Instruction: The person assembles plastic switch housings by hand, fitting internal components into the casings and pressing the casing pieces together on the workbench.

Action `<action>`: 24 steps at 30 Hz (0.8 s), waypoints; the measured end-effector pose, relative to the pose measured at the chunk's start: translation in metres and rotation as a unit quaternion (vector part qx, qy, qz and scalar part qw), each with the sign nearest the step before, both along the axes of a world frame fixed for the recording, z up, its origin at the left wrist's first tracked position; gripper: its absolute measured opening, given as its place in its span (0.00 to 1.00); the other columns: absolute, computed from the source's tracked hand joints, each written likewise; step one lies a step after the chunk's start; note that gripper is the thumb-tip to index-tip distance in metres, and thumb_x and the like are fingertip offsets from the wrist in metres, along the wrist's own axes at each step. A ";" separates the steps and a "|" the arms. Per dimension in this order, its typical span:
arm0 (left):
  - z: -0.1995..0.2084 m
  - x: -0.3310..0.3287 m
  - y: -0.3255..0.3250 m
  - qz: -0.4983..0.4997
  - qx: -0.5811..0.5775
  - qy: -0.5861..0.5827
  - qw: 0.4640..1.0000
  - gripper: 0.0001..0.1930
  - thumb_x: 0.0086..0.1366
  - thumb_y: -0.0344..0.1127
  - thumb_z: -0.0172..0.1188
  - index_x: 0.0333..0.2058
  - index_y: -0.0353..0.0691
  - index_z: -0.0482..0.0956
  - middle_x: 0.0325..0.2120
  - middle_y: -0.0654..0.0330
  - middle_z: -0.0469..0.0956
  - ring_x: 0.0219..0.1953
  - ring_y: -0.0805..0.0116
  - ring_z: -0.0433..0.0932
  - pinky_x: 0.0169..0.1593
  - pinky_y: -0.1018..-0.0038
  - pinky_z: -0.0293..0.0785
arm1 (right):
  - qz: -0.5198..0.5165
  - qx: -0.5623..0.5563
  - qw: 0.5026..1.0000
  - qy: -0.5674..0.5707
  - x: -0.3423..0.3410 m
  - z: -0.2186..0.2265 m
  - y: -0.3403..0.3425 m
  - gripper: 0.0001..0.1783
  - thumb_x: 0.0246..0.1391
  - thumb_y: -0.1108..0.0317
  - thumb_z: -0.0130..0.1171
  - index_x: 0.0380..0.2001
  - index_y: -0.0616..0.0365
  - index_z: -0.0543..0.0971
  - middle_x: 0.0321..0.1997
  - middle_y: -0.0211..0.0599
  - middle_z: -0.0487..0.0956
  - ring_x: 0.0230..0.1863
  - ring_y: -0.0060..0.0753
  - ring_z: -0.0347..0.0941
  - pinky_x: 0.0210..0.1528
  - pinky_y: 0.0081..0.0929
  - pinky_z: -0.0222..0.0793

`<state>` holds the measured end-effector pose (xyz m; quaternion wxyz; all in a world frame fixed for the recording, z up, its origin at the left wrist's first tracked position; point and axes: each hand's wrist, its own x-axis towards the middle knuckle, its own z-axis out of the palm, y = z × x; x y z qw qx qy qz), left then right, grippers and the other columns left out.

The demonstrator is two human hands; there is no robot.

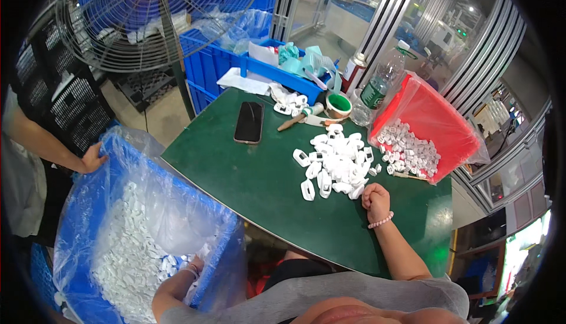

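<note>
My left hand (195, 264) reaches down into a blue bin (221, 247) lined with clear plastic, at its near right side. Many small white plastic parts (127, 259) fill the bin, and my fingers are hidden among them. On the green table (277, 206) rests my right hand (375, 201), a beaded bracelet at its wrist. Its fingers are curled closed, with nothing visible in them. Just beyond it lies a heap of white plastic housings (339, 165), some showing oblong openings. To its right, a red bin (457, 141) lies tipped, with small white pieces (407, 150) inside.
A phone (249, 122) lies on the table near a wooden-handled tool (300, 116), a roll of tape (338, 105) and a plastic bottle (377, 85). Behind is a blue tray (277, 68). Another person's hand (92, 158) grips the blue bin's rim. A large fan (156, 12) stands far left.
</note>
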<state>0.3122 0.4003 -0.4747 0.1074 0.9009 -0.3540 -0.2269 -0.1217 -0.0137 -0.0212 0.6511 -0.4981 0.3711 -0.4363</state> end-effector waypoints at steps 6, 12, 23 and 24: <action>0.074 0.083 -0.004 0.019 -0.033 0.015 0.999 0.29 0.52 0.47 0.57 0.50 0.38 0.66 0.44 0.48 0.71 0.48 0.55 0.69 0.51 0.67 0.65 | -0.010 -0.001 1.000 0.000 -0.004 -0.004 -0.005 0.11 0.36 0.84 0.36 0.16 0.60 0.69 0.13 0.31 0.66 0.11 0.18 0.56 0.11 0.14 0.46; 0.121 0.131 0.030 0.033 -0.034 0.054 0.997 0.27 0.52 0.45 0.58 0.49 0.38 0.67 0.43 0.49 0.72 0.47 0.58 0.70 0.50 0.67 0.66 | -0.017 0.017 1.000 -0.010 -0.009 0.003 -0.006 0.11 0.35 0.84 0.38 0.19 0.59 0.69 0.15 0.31 0.67 0.13 0.19 0.58 0.12 0.13 0.50; 0.082 0.065 0.090 0.104 -0.074 0.240 0.962 0.24 0.53 0.43 0.60 0.47 0.38 0.70 0.40 0.51 0.74 0.44 0.63 0.72 0.48 0.68 0.68 | -0.004 0.035 0.999 -0.034 -0.006 0.006 -0.009 0.10 0.36 0.84 0.38 0.19 0.59 0.69 0.16 0.32 0.69 0.14 0.20 0.61 0.14 0.14 0.53; 0.078 0.054 0.090 0.108 -0.080 0.258 0.957 0.24 0.53 0.42 0.60 0.47 0.38 0.70 0.40 0.51 0.75 0.44 0.63 0.72 0.47 0.69 0.68 | -0.003 0.034 0.999 -0.033 -0.005 0.004 -0.008 0.10 0.36 0.84 0.38 0.19 0.59 0.69 0.16 0.32 0.69 0.14 0.20 0.61 0.14 0.14 0.53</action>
